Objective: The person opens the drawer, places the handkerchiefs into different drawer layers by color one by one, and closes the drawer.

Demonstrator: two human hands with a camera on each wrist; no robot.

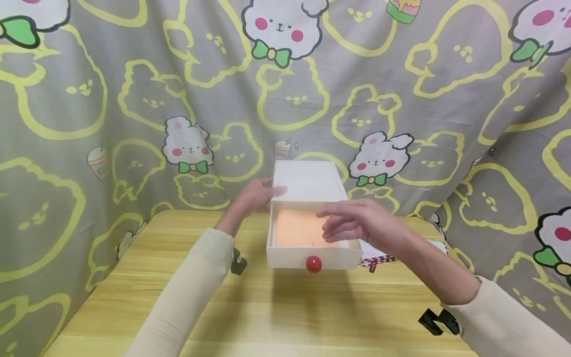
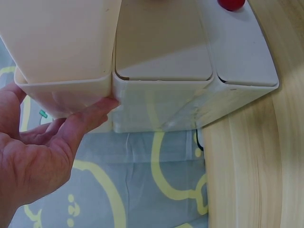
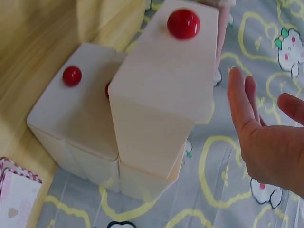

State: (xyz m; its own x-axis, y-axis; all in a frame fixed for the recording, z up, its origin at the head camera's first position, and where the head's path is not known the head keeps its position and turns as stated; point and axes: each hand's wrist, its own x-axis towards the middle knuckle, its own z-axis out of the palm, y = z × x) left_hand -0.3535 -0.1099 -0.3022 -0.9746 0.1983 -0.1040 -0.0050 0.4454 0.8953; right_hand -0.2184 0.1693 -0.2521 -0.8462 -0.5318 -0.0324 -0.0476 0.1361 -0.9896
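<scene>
A white drawer unit (image 1: 308, 179) with stacked drawers stands on the table, and its top drawer (image 1: 290, 259) is pulled out toward me. That drawer has a round red knob (image 1: 314, 264) on its front. Inside lies a soft-looking peach-orange item (image 1: 296, 228), partly covered by my right hand in the head view. My left hand (image 1: 258, 195) grips the unit's upper left side, its thumb over the top edge. In the left wrist view, its fingers (image 2: 90, 116) lie along the top casing. Over the drawer's right side hovers my right hand (image 1: 361, 223), fingers loosely extended and holding nothing.
Lower drawers with red knobs (image 3: 72, 76) sit beneath the pulled-out one. To the right of the unit, flat pieces with checkered trim (image 1: 379, 259) lie on the wooden table (image 1: 223, 317). A patterned grey curtain (image 1: 232, 99) hangs close behind and along both sides.
</scene>
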